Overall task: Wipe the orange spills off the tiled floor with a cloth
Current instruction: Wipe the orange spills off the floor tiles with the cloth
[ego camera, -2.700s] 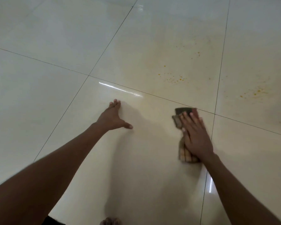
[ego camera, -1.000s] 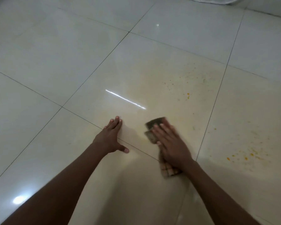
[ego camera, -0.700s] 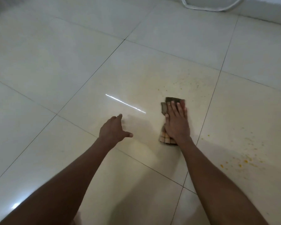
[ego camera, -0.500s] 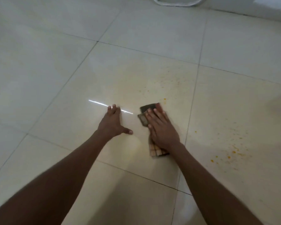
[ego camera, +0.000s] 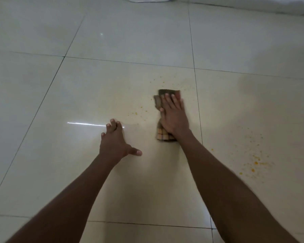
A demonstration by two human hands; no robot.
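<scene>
With the flat right hand (ego camera: 174, 118) pressing the checked brown cloth (ego camera: 165, 135) and the left hand (ego camera: 115, 143) splayed on the glossy cream tiled floor (ego camera: 42, 155), the soiled cloth risked smearing the orange spills (ego camera: 254, 163).

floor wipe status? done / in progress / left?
Done: the tile near the left hand, which is braced flat on the floor, shows no orange. In hand: the right hand presses the checked cloth flat amid orange specks on the centre tile. Left: those specks and the larger orange splatter on the tile to the right, untouched.
</scene>
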